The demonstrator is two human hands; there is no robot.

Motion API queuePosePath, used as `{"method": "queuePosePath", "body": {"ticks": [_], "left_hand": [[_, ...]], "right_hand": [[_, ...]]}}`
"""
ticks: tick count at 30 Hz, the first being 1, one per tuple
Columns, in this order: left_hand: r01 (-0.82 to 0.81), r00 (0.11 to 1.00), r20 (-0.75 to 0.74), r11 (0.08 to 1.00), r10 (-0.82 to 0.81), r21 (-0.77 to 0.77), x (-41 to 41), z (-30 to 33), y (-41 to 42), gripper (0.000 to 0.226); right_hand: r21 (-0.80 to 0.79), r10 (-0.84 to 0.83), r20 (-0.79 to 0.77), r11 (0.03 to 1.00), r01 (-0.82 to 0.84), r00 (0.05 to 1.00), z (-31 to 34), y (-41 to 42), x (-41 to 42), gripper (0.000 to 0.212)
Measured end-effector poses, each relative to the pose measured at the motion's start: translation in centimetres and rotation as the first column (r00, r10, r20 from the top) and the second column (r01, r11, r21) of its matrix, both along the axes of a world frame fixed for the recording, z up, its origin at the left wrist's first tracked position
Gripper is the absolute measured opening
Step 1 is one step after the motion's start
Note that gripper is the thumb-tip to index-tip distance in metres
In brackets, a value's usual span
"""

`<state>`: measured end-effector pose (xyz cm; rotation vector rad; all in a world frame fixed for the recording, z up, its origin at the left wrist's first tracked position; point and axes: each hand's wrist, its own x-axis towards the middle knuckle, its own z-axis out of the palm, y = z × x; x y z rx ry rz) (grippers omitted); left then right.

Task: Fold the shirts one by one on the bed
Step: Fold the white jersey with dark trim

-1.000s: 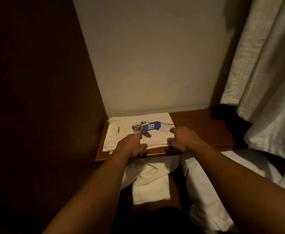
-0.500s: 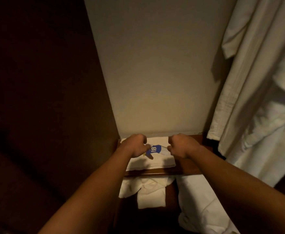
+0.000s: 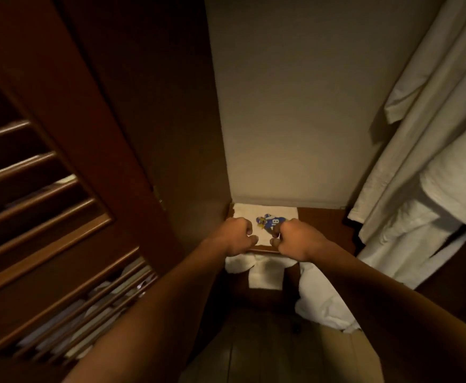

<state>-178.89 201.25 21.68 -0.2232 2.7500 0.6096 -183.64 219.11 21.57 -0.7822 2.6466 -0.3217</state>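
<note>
The folded white cotton T-shirt with the blue number-18 player print [image 3: 265, 226] lies flat on the dark reddish wooden closet shelf [image 3: 323, 230], pushed back against the pale rear wall at 12 o'clock from the hands. A second ago both hands lay low on its front edge; now the left hand [image 3: 237, 236] and right hand [image 3: 295, 239] sit higher over the print, knuckles up, fingers curled. The view has also swung up and back, bringing the brown louvred wooden door [image 3: 46, 217] in at 9 o'clock. Each grip looks narrow, but whether the fingers pinch cloth or just hover over it cannot be told, since the fingertips are hidden under the fists.

Judging from this, the shirt is stowed, or about to be lifted out; folding on the bed is not happening here, as no bed shows.

More white folded cloth [image 3: 265, 275] hangs below the shelf edge at 6 o'clock from the hands. Cream towelling robes [image 3: 425, 189] hang at 3 o'clock.
</note>
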Motion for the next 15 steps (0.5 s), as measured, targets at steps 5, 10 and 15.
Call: {"method": "queuePosePath", "body": {"ticks": [5, 10, 15], "left_hand": [[-0.150, 0.987, 0.054, 0.989, 0.151, -0.015, 8.5, -0.1, 0.0, 0.018], [-0.280, 0.956, 0.087, 0.960, 0.280, -0.013, 16.3, -0.9, -0.6, 0.021], [-0.446, 0.893, 0.097, 0.894, 0.440, 0.050, 25.0, -1.7, -3.4, 0.013]], "right_hand": [[0.029, 0.135, 0.026, 0.990, -0.135, 0.991, -0.1, -0.4, 5.0, 0.028], [0.058, 0.280, 0.036, 0.958, -0.282, 0.959, -0.1, -2.3, 10.3, 0.028], [0.081, 0.452, 0.059, 0.887, -0.455, 0.890, 0.7, -6.9, 16.1, 0.026]]}}
